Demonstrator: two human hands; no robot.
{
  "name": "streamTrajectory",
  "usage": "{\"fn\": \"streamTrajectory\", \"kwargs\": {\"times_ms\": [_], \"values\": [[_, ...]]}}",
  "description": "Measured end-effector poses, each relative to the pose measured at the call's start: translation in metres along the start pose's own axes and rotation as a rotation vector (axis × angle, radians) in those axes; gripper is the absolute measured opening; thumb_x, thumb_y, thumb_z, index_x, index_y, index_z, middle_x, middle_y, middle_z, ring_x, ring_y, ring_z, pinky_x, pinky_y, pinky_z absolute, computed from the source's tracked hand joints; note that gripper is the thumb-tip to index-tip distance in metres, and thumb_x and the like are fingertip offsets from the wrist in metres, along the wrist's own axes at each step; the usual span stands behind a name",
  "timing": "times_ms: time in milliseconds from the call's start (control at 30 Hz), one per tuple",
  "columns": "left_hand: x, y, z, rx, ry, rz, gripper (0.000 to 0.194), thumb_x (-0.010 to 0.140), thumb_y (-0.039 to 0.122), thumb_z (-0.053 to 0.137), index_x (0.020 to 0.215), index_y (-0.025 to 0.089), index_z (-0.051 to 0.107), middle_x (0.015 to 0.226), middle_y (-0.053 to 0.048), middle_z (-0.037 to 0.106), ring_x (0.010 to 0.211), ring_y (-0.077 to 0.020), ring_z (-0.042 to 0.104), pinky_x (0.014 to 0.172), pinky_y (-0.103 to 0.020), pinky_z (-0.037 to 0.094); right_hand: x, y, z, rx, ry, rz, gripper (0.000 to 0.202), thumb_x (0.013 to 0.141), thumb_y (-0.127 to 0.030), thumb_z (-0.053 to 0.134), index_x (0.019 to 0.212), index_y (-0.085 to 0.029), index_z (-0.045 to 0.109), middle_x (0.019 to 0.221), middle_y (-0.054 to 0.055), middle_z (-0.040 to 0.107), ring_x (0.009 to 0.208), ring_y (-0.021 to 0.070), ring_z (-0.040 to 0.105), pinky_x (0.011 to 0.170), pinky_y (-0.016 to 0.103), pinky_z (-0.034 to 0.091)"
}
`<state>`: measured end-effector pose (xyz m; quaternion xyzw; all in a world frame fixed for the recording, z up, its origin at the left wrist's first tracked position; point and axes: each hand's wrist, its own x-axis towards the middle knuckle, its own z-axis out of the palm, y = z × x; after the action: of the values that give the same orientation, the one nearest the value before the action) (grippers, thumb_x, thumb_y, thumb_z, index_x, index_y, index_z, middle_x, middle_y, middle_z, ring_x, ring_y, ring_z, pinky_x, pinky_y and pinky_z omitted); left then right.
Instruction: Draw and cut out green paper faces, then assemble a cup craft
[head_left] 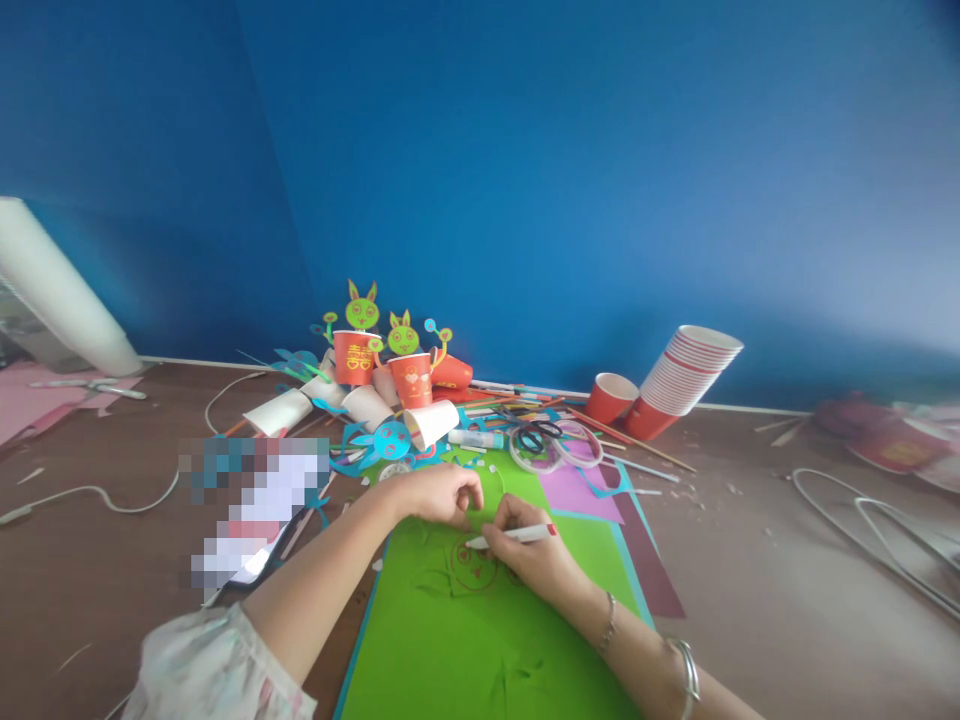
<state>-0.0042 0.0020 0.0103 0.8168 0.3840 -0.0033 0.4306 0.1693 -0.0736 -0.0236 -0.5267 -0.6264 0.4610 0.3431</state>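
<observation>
My right hand point(529, 545) grips a white marker pen point(517, 537) with a red end. Its tip rests at a red-outlined round face point(474, 566) drawn on green paper point(427, 640). Just above the drawing, my left hand point(442, 495) bends its fingers down onto the green paper, its fingertips partly hidden. Several creases or slits show in the green around the face and lower down. A blue sheet edge point(634, 570) shows beneath the green, beside a purple sheet point(581, 492) and a maroon one point(656, 570).
Two red paper cups point(354, 357) with green rabbit faces stand at the back, among tipped white cups point(279, 411). Scissors point(540, 436), tape rolls point(581, 443), a glue stick point(476, 438) and coloured sticks lie ahead. A leaning cup stack point(684, 375) is right; a pixelated phone point(262, 520) lies left.
</observation>
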Motion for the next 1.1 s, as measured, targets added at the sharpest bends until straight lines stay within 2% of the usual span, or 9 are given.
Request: {"fn": "streamTrajectory", "kwargs": {"times_ms": [333, 567, 933, 1100], "values": [[0.0019, -0.0024, 0.0009, -0.013, -0.004, -0.002, 0.034, 0.061, 0.028, 0.074, 0.092, 0.019, 0.062, 0.073, 0.002, 0.058, 0.063, -0.0134, 0.054, 0.050, -0.019, 0.037, 0.0011, -0.0011, -0.0006, 0.011, 0.003, 0.028, 0.018, 0.076, -0.028, 0.057, 0.064, -0.021, 0.046, 0.051, -0.005, 0.054, 0.040, 0.0068, 0.033, 0.038, 0.019, 0.023], [0.0011, -0.0007, 0.0008, -0.012, 0.001, -0.008, 0.034, 0.061, 0.029, 0.074, 0.091, 0.019, 0.062, 0.074, 0.002, 0.059, 0.063, -0.0132, 0.054, 0.051, -0.020, 0.037, 0.0012, -0.0015, -0.0006, 0.013, -0.040, 0.011, 0.018, 0.075, -0.027, 0.060, 0.063, -0.020, 0.047, 0.051, -0.005, 0.054, 0.043, 0.0073, 0.035, 0.040, 0.020, 0.023], [0.0018, -0.0023, 0.0011, -0.019, 0.001, 0.000, 0.034, 0.061, 0.027, 0.074, 0.091, 0.018, 0.062, 0.072, 0.002, 0.058, 0.063, -0.0131, 0.054, 0.050, -0.019, 0.037, 0.0002, -0.0034, -0.0014, 0.014, -0.039, 0.026, 0.019, 0.077, -0.030, 0.059, 0.065, -0.020, 0.048, 0.053, -0.004, 0.057, 0.041, 0.0072, 0.034, 0.039, 0.020, 0.024], [0.0019, -0.0020, 0.0011, -0.020, 0.004, 0.001, 0.030, 0.061, 0.021, 0.072, 0.090, 0.018, 0.062, 0.071, 0.003, 0.056, 0.062, -0.0123, 0.053, 0.050, -0.019, 0.037, 0.0005, -0.0024, -0.0014, -0.005, -0.058, 0.011, 0.018, 0.075, -0.026, 0.060, 0.063, -0.020, 0.048, 0.051, -0.005, 0.053, 0.043, 0.0074, 0.034, 0.040, 0.021, 0.023]]}}
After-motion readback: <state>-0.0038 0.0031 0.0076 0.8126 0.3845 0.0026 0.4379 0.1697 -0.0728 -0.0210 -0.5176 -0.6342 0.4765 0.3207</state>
